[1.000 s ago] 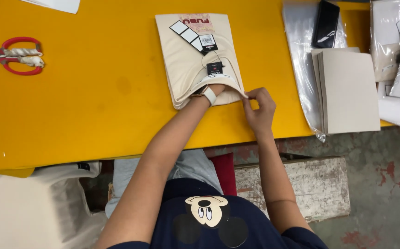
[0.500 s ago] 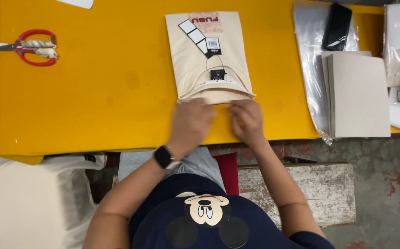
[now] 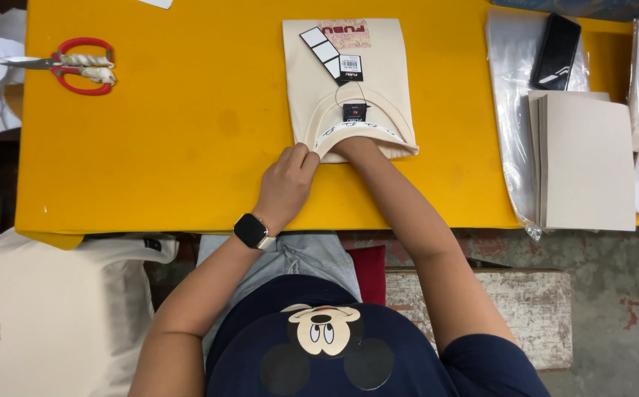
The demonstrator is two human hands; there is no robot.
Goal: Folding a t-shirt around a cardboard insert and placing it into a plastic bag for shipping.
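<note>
A folded cream T-shirt [image 3: 382, 70] lies collar toward me on the yellow table [image 3: 172, 147]. Black and white hang tags [image 3: 332, 56] rest on its front. My left hand [image 3: 286, 184], with a dark watch on the wrist, pinches the shirt's near edge by the collar and lifts it a little. My right hand [image 3: 355, 147] is pushed into the neck opening. Only its wrist and forearm show; the fingers are hidden in the fabric.
Red-handled scissors [image 3: 76, 66] lie at the table's far left. On the right are a stack of grey cardboard sheets [image 3: 588, 165], clear plastic bags [image 3: 507, 110] and a flat black object [image 3: 556, 51]. A heap of cream cloth [image 3: 47, 316] sits lower left.
Both hands were at the shirt's near edge. Now my right hand has slid inside the collar, and my left hand has closed on the edge beside it.
</note>
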